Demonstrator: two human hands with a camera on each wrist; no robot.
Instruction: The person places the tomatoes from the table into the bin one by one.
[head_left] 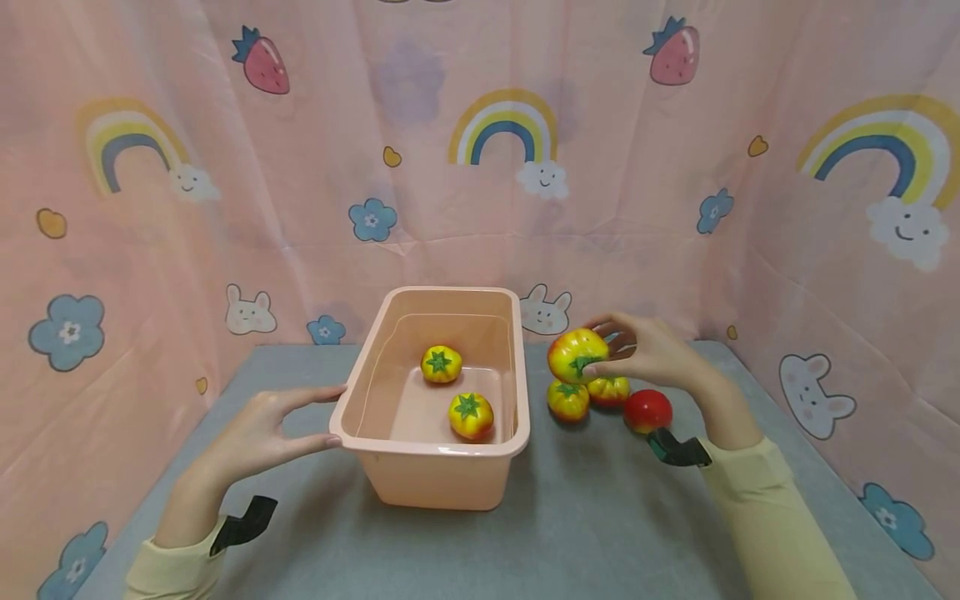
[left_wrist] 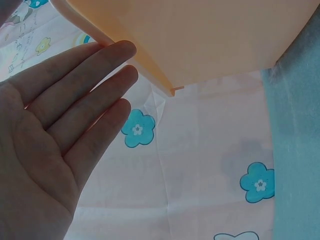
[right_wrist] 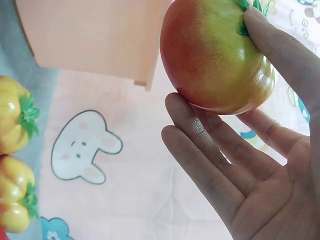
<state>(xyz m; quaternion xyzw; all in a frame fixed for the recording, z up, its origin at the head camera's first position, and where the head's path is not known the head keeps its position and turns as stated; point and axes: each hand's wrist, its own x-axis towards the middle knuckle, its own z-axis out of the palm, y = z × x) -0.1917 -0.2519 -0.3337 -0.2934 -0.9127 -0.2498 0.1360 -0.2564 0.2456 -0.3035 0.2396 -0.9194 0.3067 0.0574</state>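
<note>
A yellow-red toy tomato (head_left: 573,346) with a green calyx is held up by my right hand (head_left: 654,357), pinched between thumb and fingers. In the right wrist view the same tomato (right_wrist: 215,55) hangs clear of the table. My left hand (head_left: 251,433) touches the left rim of a peach plastic bin (head_left: 431,479) with straight fingers and thumb. From the left wrist, the fingertips (left_wrist: 122,50) meet the rim from outside. Inside the bin lie two yellow tomatoes, one toward the back (head_left: 441,364) and the other nearer the front (head_left: 471,416).
Below the raised tomato, two yellow tomatoes, one at left (head_left: 567,402) and one partly hidden (head_left: 609,392), sit right of the bin. Beside them is a red tomato (head_left: 648,411). A pink patterned curtain (head_left: 465,217) surrounds the grey table (head_left: 585,533).
</note>
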